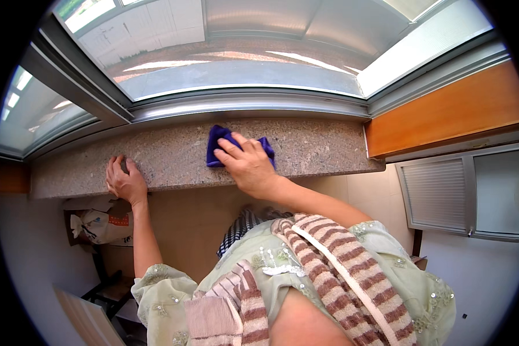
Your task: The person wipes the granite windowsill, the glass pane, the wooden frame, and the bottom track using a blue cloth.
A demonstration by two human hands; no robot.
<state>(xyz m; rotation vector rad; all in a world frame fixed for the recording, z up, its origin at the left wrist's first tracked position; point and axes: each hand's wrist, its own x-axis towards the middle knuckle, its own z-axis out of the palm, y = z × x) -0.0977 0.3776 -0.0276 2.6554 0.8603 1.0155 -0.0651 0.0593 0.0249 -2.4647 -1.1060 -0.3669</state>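
Note:
A dark purple cloth (217,146) lies bunched on the speckled granite window sill (315,147). My right hand (251,166) presses on it from above, fingers spread over the fabric, near the middle of the sill. Farther left, my left hand (126,178) rests on the sill's front edge with bent fingers and no object in it. The cloth shows on both sides of my right hand; its part under the palm is hidden.
An aluminium window frame (251,104) runs along the sill's back. An orange wooden panel (450,108) borders it at right. Below left, a printed bag (99,227) sits on a shelf. A striped towel (350,277) hangs over my clothing.

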